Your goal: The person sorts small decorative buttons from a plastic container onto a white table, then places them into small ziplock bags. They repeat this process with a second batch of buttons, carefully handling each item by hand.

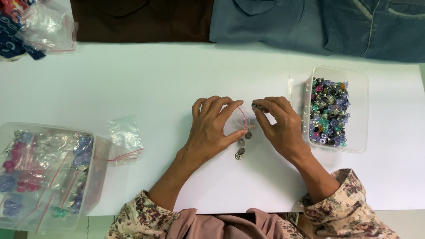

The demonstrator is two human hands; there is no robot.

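Bagging little studs, mid-frame
Our left hand (209,128) pinches a small clear bag (240,120) open; right hand (278,124) fingertips grip a metal stud (256,106) beside it.

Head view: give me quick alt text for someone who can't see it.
The left hand holds open a small clear zip bag while the right hand pinches a small metal piece at its mouth. Loose metal buttons lie below on the white table, between a tub of coloured pieces and a tub of filled bags.
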